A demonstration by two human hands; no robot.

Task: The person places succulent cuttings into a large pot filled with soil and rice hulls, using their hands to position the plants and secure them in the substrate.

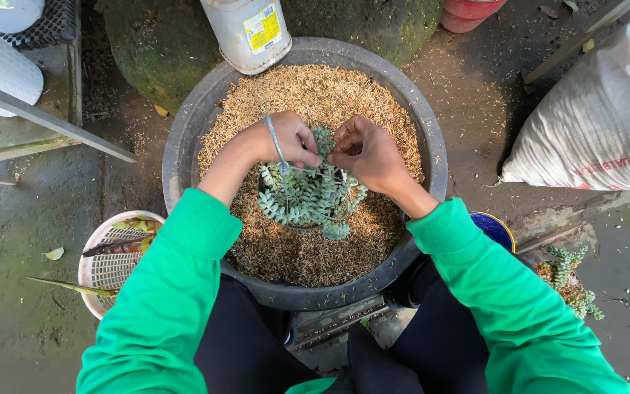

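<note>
Husk-filled basin (184, 146), sack (592, 131) alongside.

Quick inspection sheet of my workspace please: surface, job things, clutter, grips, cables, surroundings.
Surface: grey basin filled with husk mix, on damp concrete floor.
Job's things: succulent plant in a pot, standing in the husks.
Clutter: white basket at left, second succulent at right.
Grips: left hand pinches a wire hanger; right hand touches the plant top.
Cables: nothing seen.
Surroundings: white sack, plastic jug, red pot.
</note>
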